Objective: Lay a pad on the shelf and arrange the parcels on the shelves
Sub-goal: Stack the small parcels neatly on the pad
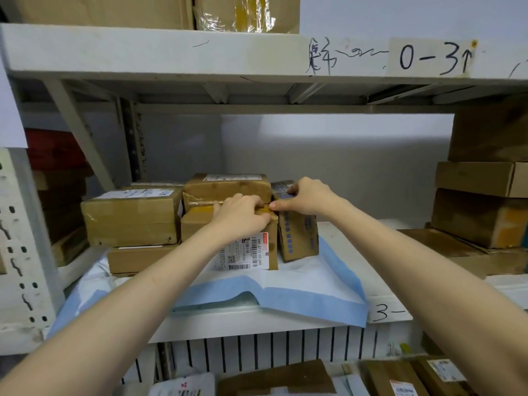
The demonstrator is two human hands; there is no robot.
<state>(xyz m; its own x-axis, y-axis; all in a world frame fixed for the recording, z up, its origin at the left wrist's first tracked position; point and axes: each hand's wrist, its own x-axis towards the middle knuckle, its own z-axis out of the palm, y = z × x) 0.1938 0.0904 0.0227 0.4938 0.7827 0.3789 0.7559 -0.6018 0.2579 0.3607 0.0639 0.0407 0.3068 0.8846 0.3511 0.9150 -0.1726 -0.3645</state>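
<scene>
- Both bare arms reach forward. The left hand [243,215] has its fingers curled over the top edge of the labelled box [245,252].
- The right hand [307,200] pinches the top of the blue-printed box [298,238], which touches the labelled box.
- Five parcels [131,218] counted, all brown, taped, rectangular cardboard.
- All of them sit on one pad [300,290], thin, wrinkled, white with a blue border, overhanging the white shelf [380,252].

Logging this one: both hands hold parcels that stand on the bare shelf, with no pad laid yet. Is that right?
Not quite: the pad is already laid. The head view shows a blue-edged white pad spread on the shelf. The labelled parcel held by the left hand and the blue-printed parcel held by the right hand both stand on it.
</scene>
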